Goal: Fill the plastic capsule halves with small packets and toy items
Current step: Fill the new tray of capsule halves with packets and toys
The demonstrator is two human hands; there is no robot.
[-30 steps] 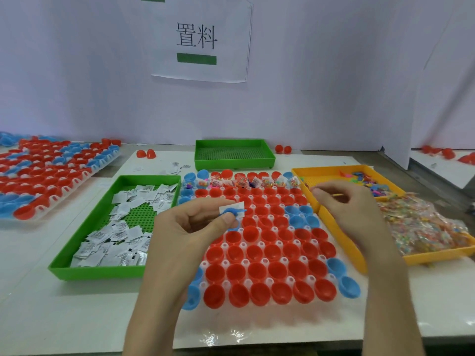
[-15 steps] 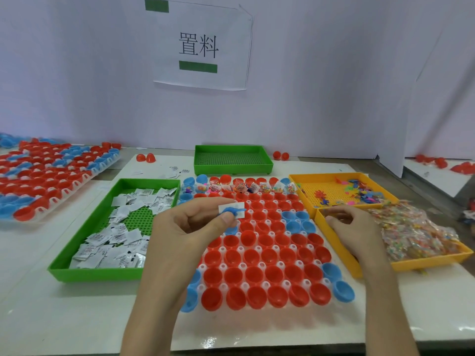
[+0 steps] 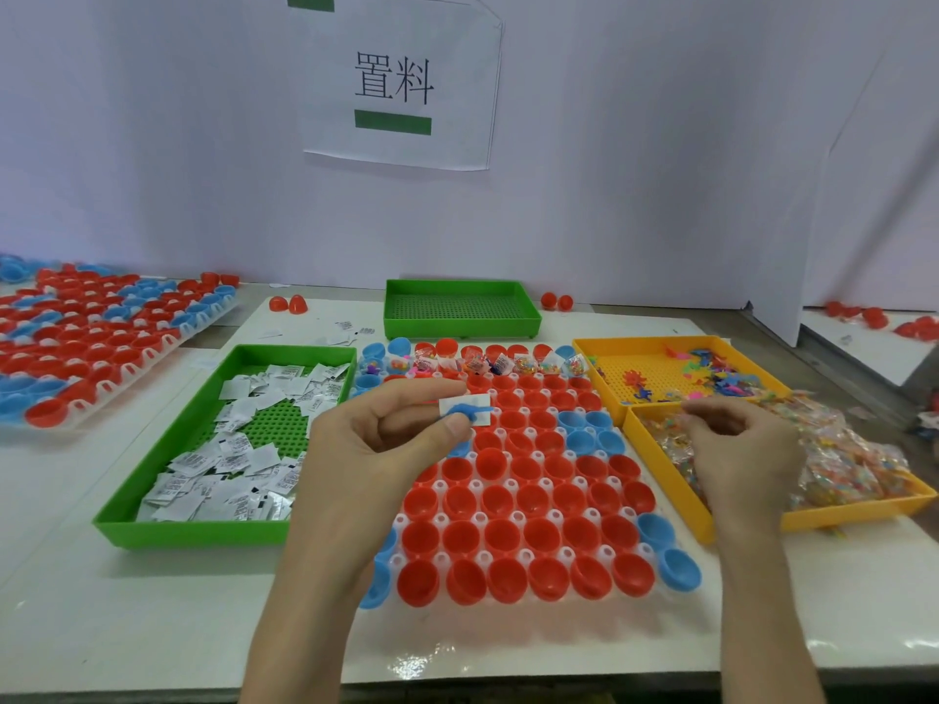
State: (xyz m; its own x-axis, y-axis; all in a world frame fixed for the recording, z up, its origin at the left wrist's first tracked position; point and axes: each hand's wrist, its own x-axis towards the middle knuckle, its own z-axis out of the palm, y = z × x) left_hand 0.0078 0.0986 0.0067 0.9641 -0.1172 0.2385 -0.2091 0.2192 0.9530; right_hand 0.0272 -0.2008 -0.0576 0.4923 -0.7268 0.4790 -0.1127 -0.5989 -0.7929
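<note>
left hand is pinching a white paper packet and blue plastic toy — right hand is hovering over clear film packets, grip unclear — next needing an empty red capsule half.

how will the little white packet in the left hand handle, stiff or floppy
Probably very light: the left hand holds the white packet with a blue toy in one thumb-and-finger pinch. Likely thin and bendy, since the ones in the green tray lie flat and overlapping. Unlikely to roll.
</note>
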